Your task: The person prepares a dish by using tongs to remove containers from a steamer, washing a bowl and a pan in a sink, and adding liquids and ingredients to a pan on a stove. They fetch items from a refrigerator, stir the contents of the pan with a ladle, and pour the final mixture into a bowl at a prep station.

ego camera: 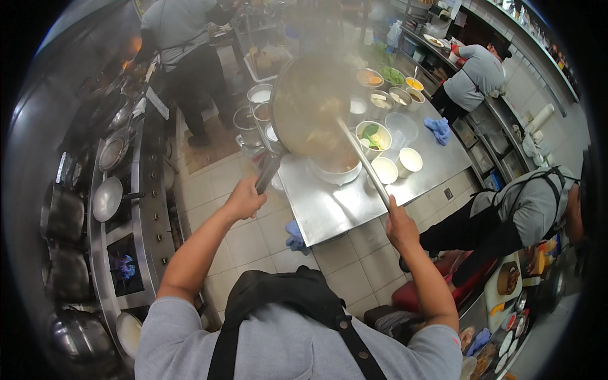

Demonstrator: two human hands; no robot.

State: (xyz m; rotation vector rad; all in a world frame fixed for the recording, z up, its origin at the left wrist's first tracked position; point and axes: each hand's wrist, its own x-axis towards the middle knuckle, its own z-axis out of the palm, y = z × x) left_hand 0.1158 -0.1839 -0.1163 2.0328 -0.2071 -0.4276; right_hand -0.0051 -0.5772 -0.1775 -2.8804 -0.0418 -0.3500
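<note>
My left hand (245, 198) grips the handle of a large steaming pan (304, 118), which is held over the corner of a stainless steel table (323, 204). In my right hand (402, 224) is the long metal handle of a utensil (365, 164); its far end reaches the pan and is hidden by steam. Just under the pan's near rim stands a white bowl (337, 176) with reddish-brown food. Beside it are white tubs (410, 162) and a bowl of vegetables (374, 137). The pan's contents look pale brown and blurred.
A stove (149, 237) runs along the left, with a lit burner (126, 267) and a small pan (107, 199). One person (183, 47) stands by flames ahead; two others (475, 71) work at the right. Blue cloths (438, 130) lie on the table and hang at its corner.
</note>
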